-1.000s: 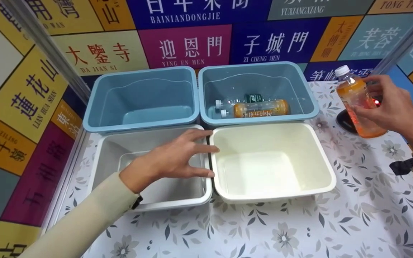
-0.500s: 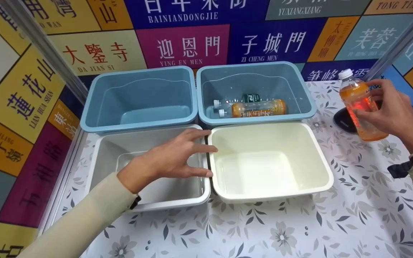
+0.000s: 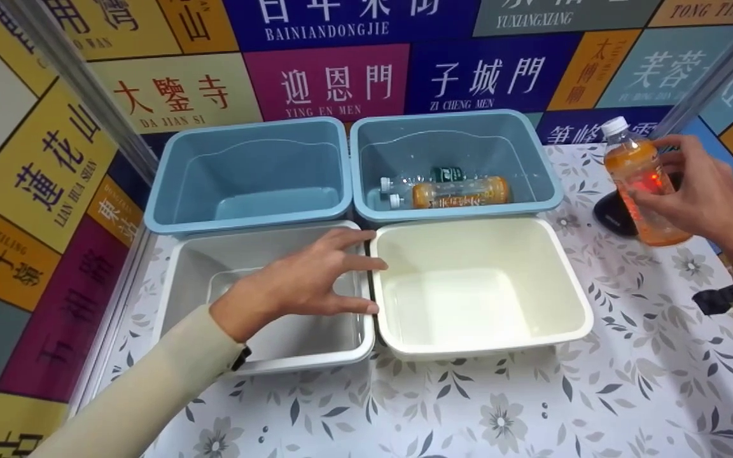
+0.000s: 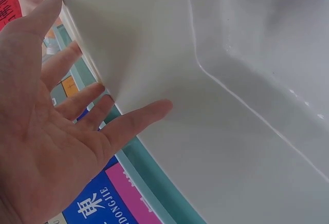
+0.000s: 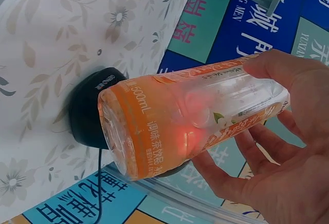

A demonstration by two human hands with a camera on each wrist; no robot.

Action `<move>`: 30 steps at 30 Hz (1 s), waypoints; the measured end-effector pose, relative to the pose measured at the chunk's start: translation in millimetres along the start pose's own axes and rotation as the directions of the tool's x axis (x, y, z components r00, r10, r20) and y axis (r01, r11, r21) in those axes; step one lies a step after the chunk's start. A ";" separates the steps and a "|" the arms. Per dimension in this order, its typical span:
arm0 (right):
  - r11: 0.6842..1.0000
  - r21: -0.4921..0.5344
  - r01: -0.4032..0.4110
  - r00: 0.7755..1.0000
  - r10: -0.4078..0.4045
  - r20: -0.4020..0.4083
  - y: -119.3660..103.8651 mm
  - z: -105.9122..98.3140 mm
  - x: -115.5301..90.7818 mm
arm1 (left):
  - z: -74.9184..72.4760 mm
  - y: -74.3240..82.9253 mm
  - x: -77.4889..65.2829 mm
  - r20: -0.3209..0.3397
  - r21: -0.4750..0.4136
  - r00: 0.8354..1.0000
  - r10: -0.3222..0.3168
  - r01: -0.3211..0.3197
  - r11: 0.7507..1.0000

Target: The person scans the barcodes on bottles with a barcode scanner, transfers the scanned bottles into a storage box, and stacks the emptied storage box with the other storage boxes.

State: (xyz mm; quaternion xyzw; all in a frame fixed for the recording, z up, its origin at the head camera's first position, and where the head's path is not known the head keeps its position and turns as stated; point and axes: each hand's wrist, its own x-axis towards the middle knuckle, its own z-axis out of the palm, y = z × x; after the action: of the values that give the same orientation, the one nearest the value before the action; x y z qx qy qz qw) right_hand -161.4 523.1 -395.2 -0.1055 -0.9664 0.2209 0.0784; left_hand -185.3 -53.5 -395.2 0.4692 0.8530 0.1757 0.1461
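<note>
My right hand grips a clear plastic bottle with an orange label and white cap, tilted above the table. Red light shows on its label. Behind the bottle stands a black scanner-like device with a cord; the right wrist view shows the bottle's base close to the device. My left hand reaches over the grey bin with fingers spread. Its fingertips lie at the neighbouring rims of this bin and the cream bin. In the left wrist view the left hand holds nothing.
Two blue bins stand behind, a left one and a right one. Inside the right one lie an orange-labelled bottle and a green-labelled bottle. A patterned cloth covers the table; sign-printed walls enclose it.
The bottle in my right hand has shifted and turned slightly, and the red glow now falls on its label. My left hand keeps the same place.
</note>
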 end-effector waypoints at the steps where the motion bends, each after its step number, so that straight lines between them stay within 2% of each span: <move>1: 1.000 0.002 0.005 1.000 -0.005 -0.003 -3.0 -1.5 0.2 | -0.1 -0.2 0.1 -0.002 -0.001 1.000 0.000 0.000 1.000; 7: 0.999 0.008 0.035 0.999 -0.035 -0.014 -22.3 -7.5 0.7 | 0.2 -0.4 0.2 0.008 -0.003 1.000 -0.024 0.024 1.000; 12: 0.995 -0.007 0.102 0.994 -0.102 -0.035 -37.1 -9.8 -0.5 | 0.1 -0.5 -0.1 0.010 0.005 1.000 -0.020 0.020 1.000; 22: 0.961 -0.029 0.276 0.957 -0.277 -0.083 -72.2 -19.1 3.8 | -1.0 0.9 0.2 0.018 0.004 0.999 -0.036 0.036 0.999; 30: 0.953 -0.058 0.297 0.952 -0.300 -0.057 -96.3 -24.2 10.4 | 0.2 0.9 -0.1 0.013 -0.012 0.999 -0.035 0.035 0.999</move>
State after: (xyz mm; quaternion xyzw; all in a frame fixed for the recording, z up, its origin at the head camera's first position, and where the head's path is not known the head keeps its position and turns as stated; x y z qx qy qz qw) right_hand -183.0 450.7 -329.9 0.0326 -0.9733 0.1792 0.1397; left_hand -184.6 -53.2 -395.0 0.4543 0.8591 0.1754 0.1574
